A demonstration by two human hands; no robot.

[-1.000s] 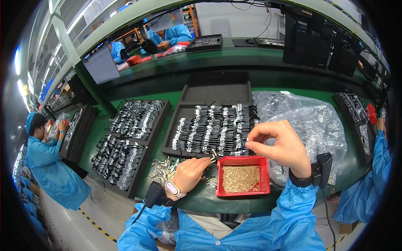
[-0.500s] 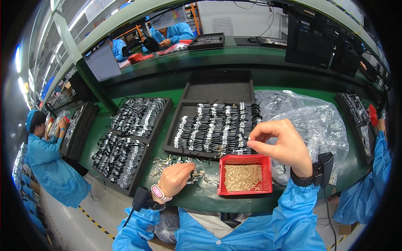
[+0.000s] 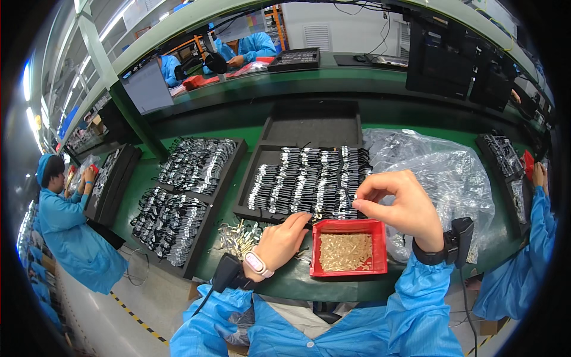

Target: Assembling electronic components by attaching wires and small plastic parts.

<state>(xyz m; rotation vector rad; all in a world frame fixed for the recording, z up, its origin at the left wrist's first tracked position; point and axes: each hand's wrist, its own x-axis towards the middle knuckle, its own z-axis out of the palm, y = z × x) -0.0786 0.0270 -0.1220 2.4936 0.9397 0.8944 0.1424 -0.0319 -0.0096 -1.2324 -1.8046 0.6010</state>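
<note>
At this point we work two-handed above the near edge of the black tray [image 3: 252, 212], which carries rows of black-and-silver parts [image 3: 297, 185]. The thumb and index finger of our right hand [image 3: 405, 205] are together, pinched on a small pale part [image 3: 355, 198] just above the right end of the tray's front edge, behind the red bin [image 3: 382, 271]. Our left hand [image 3: 283, 242] is turned palm down, its fingers extended toward that same edge, left of the bin; we cannot tell whether its fingertips hold anything. For sound handling, we judge it best to grip the small pale part near its end, leaving the rest exposed, and to steady the right wrist so that the part does not turn. We should bring the left fingertips in low and from the side, clear of the bin wall and the gold-coloured pieces [image 3: 345, 251] within it. A light pinch should suffice; excess force could bend thin metal. We should also lift the left wrist clear of the loose metal strips [image 3: 237, 239] beside it, since a dragging cuff could scatter them.
</note>
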